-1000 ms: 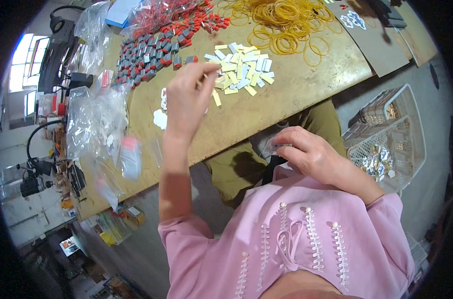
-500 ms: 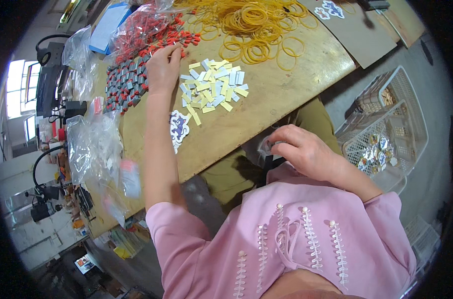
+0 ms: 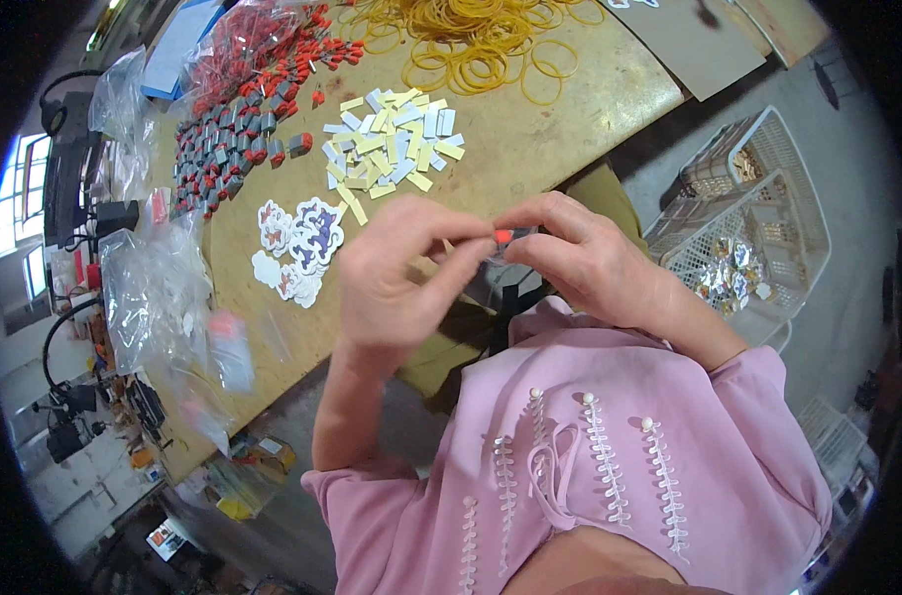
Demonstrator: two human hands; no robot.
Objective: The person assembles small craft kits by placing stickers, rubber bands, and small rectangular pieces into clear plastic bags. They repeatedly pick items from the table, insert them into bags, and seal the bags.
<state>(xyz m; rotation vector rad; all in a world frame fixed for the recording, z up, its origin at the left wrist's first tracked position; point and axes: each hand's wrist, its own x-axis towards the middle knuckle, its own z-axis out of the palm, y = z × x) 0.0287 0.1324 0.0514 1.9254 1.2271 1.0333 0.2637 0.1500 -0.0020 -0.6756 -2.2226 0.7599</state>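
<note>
Head view: left hand [image 3: 396, 273] and right hand [image 3: 585, 248] flank red piece [image 3: 503, 236]; shape unclear

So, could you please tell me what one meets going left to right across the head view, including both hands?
Clear plastic bags → pile of printed cut-outs → left hand → right hand → perforated basket.

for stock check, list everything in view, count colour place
Rings: many, amber, far side
Strips: many, yellow and white, middle
Parts: many, red and grey, far left
Cutouts: several, patterned white, near left
Bags: several, clear, left
Pad: one, blue, far left
Board: one, grey, far right
Table: one, tan, centre
Baskets: apparently two, whitish, right
Lamps: two, black, left
Piece: one, red, front
Shirt: one, pink, worn
Left hand: one, bare, at piece
Right hand: one, bare, at piece
</note>
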